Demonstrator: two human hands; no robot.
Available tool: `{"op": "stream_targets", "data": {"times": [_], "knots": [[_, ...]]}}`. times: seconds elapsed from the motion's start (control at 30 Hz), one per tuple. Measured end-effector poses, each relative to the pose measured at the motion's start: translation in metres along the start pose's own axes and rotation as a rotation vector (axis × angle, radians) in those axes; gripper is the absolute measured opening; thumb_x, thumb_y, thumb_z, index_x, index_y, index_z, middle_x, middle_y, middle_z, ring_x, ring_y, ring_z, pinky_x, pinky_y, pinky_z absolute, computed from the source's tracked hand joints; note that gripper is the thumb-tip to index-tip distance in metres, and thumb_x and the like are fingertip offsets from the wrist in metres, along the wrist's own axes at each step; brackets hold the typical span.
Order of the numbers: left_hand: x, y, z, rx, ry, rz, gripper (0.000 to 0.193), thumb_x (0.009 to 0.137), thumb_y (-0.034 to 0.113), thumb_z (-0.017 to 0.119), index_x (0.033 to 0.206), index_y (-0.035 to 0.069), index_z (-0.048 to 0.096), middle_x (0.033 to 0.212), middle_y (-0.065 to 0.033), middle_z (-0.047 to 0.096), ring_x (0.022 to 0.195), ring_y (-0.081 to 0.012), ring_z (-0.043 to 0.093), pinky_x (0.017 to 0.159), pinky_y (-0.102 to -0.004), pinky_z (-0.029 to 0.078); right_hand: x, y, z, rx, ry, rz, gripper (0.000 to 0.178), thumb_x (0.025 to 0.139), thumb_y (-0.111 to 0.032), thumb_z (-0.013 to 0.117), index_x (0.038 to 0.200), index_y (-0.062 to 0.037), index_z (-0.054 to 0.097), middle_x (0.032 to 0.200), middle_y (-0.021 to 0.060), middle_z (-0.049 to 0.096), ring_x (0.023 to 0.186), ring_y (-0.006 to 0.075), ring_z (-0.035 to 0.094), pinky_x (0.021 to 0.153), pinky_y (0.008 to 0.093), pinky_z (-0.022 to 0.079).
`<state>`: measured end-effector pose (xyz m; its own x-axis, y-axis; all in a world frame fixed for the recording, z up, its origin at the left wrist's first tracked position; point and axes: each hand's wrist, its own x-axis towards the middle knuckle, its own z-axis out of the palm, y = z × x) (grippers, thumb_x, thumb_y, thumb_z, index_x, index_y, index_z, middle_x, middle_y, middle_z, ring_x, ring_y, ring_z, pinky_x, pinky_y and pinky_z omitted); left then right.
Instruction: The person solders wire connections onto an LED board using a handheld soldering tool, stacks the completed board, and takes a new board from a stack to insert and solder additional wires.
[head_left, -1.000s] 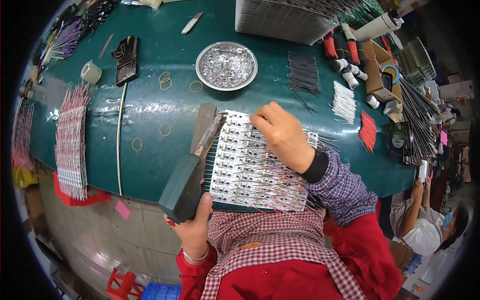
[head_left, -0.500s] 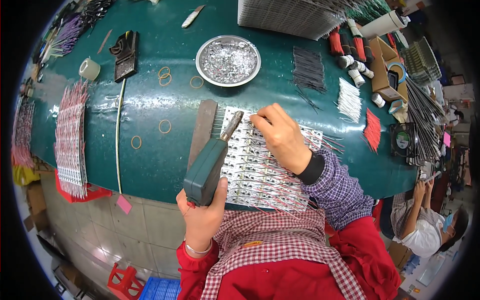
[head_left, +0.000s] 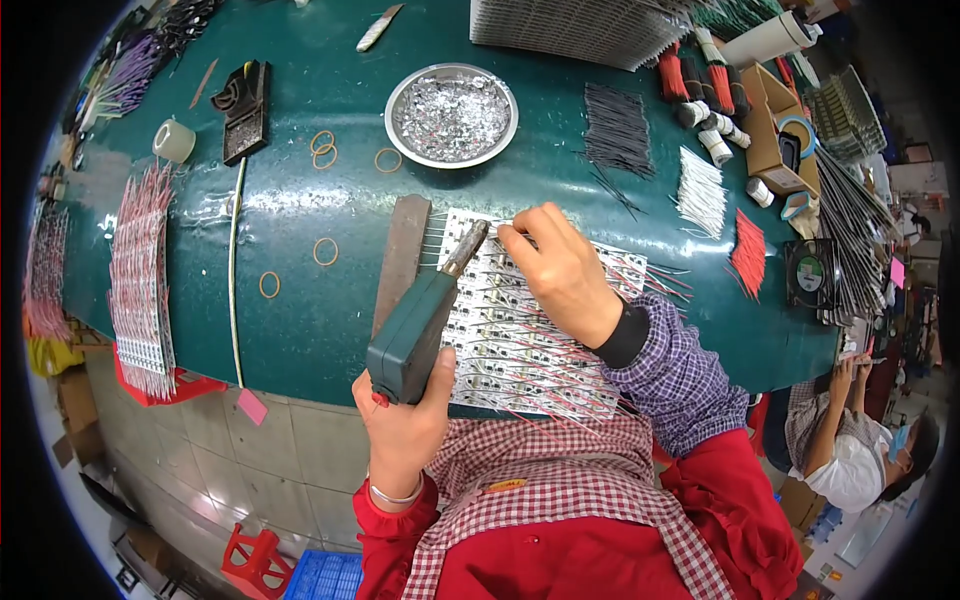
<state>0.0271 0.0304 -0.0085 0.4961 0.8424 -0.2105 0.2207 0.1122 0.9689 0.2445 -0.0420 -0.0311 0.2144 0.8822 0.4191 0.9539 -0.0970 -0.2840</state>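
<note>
My left hand is wrapped around a dark green soldering gun. Its metal tip points away from me, over the far end of a white circuit board panel. Just right of that tip, my right hand is closed in a pinch over the panel. What its fingertips hold is too small to make out. Rows of small black parts cover the panel, and thin red, black and white wires stick out toward the right. A flat brown bar lies along the panel's left edge.
A metal bowl of silvery scraps stands beyond the panel. Black wires, white wires and red wires lie to the right. At left are a black soldering stand and a wired panel stack. A co-worker sits at far right.
The whole view has shifted slightly. Both hands keep nearly the same pose, with the soldering gun's tip and my right fingertips still close together at the panel's far end.
</note>
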Motion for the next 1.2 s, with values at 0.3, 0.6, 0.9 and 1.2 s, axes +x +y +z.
{"op": "stream_targets", "data": {"times": [0.3,0.6,0.9,1.2], "knots": [[-0.003,-0.006,-0.005,-0.086,0.037,0.101,0.013,0.089,-0.001,0.075,0.098,-0.004,0.067,0.076,-0.0047,0.066,0.055,-0.0085,0.057,0.048,-0.0227,0.042,-0.001,0.000,0.000,-0.010,-0.003,-0.004,0.031,0.076,0.004,0.064,0.107,0.0033,0.065,0.100,0.0124,0.059,0.091,0.0289,0.060,0.076,0.0368,0.053],[-0.010,-0.010,-0.005,-0.109,0.089,0.097,0.025,0.087,-0.005,0.073,0.111,-0.006,0.067,0.080,-0.0063,0.066,0.055,-0.0089,0.056,0.048,-0.0229,0.041,0.001,-0.001,0.000,0.010,0.030,-0.003,0.032,0.075,0.005,0.063,0.106,0.0025,0.065,0.100,0.0124,0.060,0.091,0.0296,0.060,0.075,0.0379,0.053],[-0.018,-0.010,-0.012,-0.107,0.093,0.064,0.027,0.087,-0.005,0.074,0.113,-0.006,0.067,0.083,-0.0063,0.067,0.055,-0.0082,0.055,0.049,-0.0230,0.041,-0.005,-0.007,-0.005,0.087,0.066,-0.041,0.034,0.071,0.007,0.064,0.105,0.0024,0.066,0.097,0.0125,0.062,0.087,0.0293,0.060,0.072,0.0380,0.052],[-0.017,-0.013,-0.011,-0.034,0.040,0.105,0.016,0.086,-0.002,0.077,0.100,-0.003,0.068,0.073,-0.0027,0.065,0.055,-0.0065,0.054,0.048,-0.0229,0.039,-0.009,-0.006,-0.002,0.099,0.034,-0.020,0.037,0.070,0.009,0.065,0.106,0.0023,0.066,0.097,0.0122,0.062,0.088,0.0293,0.062,0.072,0.0371,0.054]]}}
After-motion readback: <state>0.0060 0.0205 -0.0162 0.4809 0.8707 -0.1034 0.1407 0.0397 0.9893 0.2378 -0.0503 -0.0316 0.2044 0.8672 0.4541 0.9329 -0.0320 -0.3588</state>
